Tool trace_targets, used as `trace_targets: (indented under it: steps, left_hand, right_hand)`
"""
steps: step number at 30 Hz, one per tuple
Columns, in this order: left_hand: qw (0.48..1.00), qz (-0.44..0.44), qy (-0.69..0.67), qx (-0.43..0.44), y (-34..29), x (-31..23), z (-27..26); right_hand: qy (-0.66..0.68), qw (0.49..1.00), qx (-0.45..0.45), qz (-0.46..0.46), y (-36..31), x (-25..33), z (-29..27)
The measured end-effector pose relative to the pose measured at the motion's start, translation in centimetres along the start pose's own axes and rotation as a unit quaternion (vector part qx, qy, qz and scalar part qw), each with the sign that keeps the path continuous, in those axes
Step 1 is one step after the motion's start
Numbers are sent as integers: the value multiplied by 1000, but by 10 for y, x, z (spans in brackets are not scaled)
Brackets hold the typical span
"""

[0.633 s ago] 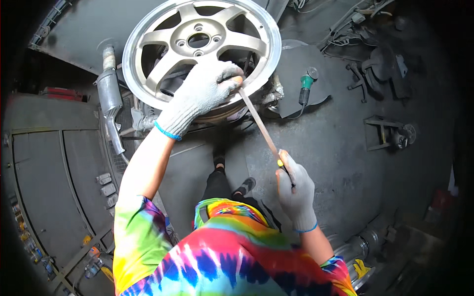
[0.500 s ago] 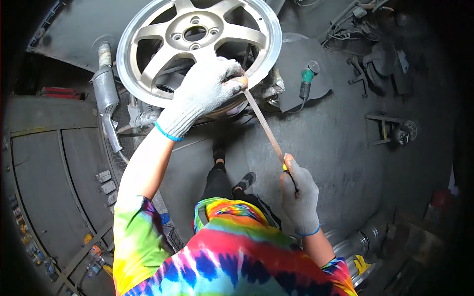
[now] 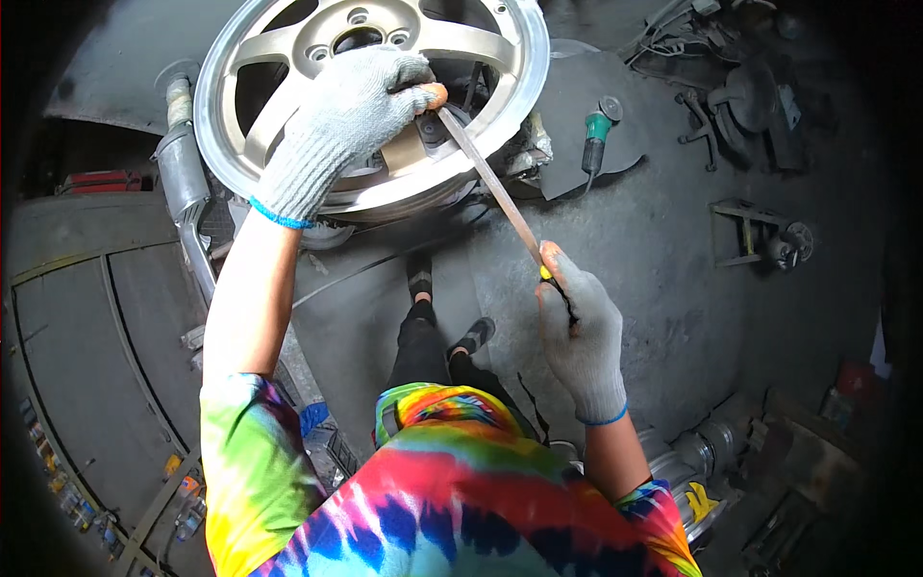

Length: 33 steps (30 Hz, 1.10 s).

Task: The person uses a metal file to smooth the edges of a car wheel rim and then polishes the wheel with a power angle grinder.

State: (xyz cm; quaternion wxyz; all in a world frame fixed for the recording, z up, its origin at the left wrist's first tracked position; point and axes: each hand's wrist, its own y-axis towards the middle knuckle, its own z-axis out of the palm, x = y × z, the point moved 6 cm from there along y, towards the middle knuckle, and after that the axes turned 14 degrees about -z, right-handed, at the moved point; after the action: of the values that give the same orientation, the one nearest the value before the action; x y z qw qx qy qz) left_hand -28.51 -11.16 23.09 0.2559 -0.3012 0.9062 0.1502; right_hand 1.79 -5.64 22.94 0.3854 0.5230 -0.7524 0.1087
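Observation:
A long flat file (image 3: 495, 188) slants across the near right edge of a bronze wheel rim (image 3: 466, 43) with a bright polished lip. My left hand (image 3: 336, 125), in a white knit glove with blue trim, is closed on the file's far end above a spoke. My right hand (image 3: 585, 332), gloved the same way, wraps the black and yellow handle at the lower end. Bare fingertips show at both gloves. The wheel's near spoke is partly covered by my left hand, and whether the blade touches the lip is unclear.
Right of the wheel, a green angle grinder (image 3: 598, 130) lies on a dark sheet. A silver exhaust muffler (image 3: 183, 168) stands to the left. A metal frame (image 3: 755, 236) sits on the floor at right, with a yellow glove (image 3: 700, 502) on metal parts nearer me.
Both hands and the file have moved away from me and slightly left, and the file's far end reaches further in over the wheel. The view has also shifted a little.

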Motion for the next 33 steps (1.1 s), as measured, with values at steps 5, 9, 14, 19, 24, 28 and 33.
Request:
trace_targets:
  steps: [5,9,14,19,24,28,33]
  left_hand:
    - [997,40,65,-9,-1,-6,-2]
    - [993,99,68,-1,-38,-33,7]
    - [985,124,106,-57,-17,-29,5]
    - [988,47,121,-87,25,3,-11]
    - [991,118,64,20,-28,-35,8]
    - [990,117,69,-22,-7,-14,4]
    - [996,37,76,8,9,-9,-6]
  right_hand:
    - [15,1000,21,-12,-2,3,-1]
    - [-37,998,40,-22,-49,11,-11]
    - [-29,999,7,-31,-28,-4,-5]
    - [-36,996,-8,-83,34,-4,7]
    - [-2,999,47,-1,-42,2,-10]
    - [-30,998,14,-53,-17,-8,-1]
    - [-14,998,-7,-65,3,-9,6]
